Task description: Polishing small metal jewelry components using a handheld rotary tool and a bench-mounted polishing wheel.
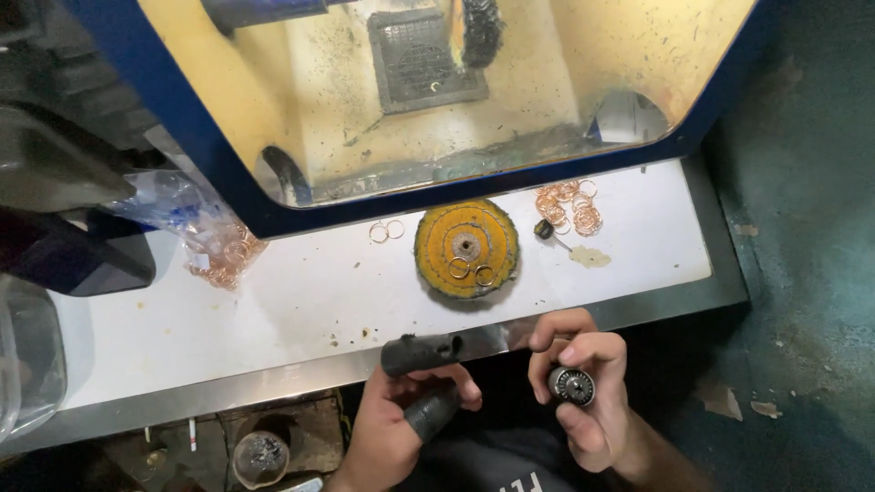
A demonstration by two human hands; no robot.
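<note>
Looking down from the head camera, the left hand (pixel 387 433), at the lower middle of the frame, is closed around a dark cylindrical tool (pixel 421 353), one finger capped by a black finger guard (pixel 430 412). Just right of it, the right hand (pixel 588 401) pinches a small round metal chuck (pixel 571 385), apart from the tool. Both sit past the white bench (pixel 273 310) edge, so a slipped grip would likely drop the chuck to the floor. Loose copper rings (pixel 570 207) and the yellow buffing wheel (pixel 467 248) lie above, within elbow reach.
</note>
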